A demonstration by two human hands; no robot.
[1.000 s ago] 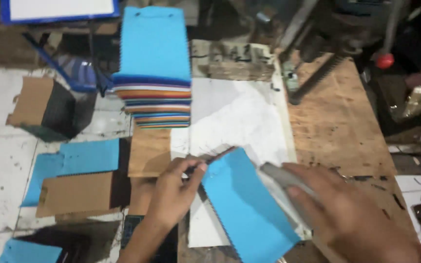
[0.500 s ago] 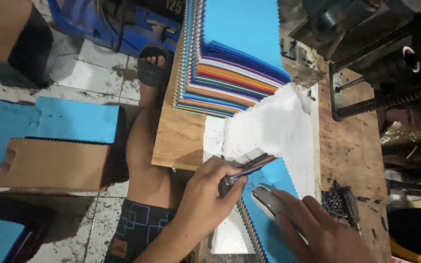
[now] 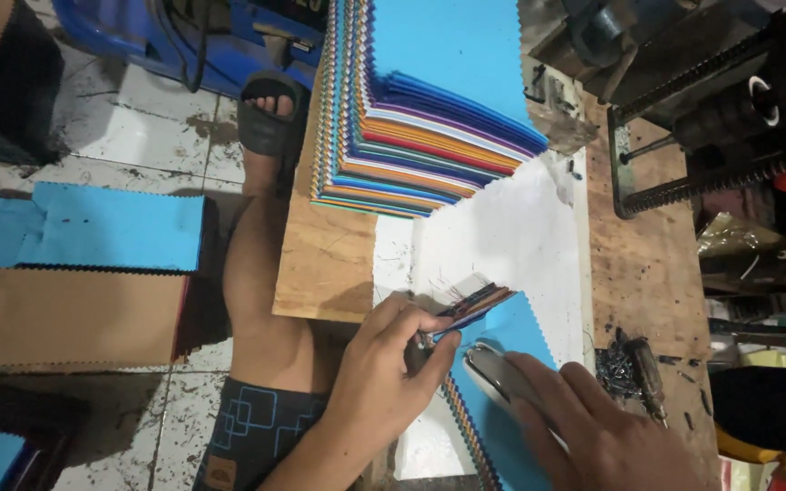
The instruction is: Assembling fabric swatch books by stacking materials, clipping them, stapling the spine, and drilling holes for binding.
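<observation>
Blue-covered spiral notebook (image 3: 502, 400) lies at 6 o'clock on the tabletop (image 3: 648, 273), nearer than a second ago, left hand (image 3: 388, 382) grip pinching its fanned corner, right hand (image 3: 593, 436) grip pressing a grey stapler-like tool (image 3: 498, 377).

A stack of coloured notebooks (image 3: 429, 136) sits near what looks like a dark machine (image 3: 730, 118).

Right hand (image 3: 611, 436) slid tool (image 3: 502, 377) closer to left hand (image 3: 384, 382).
</observation>
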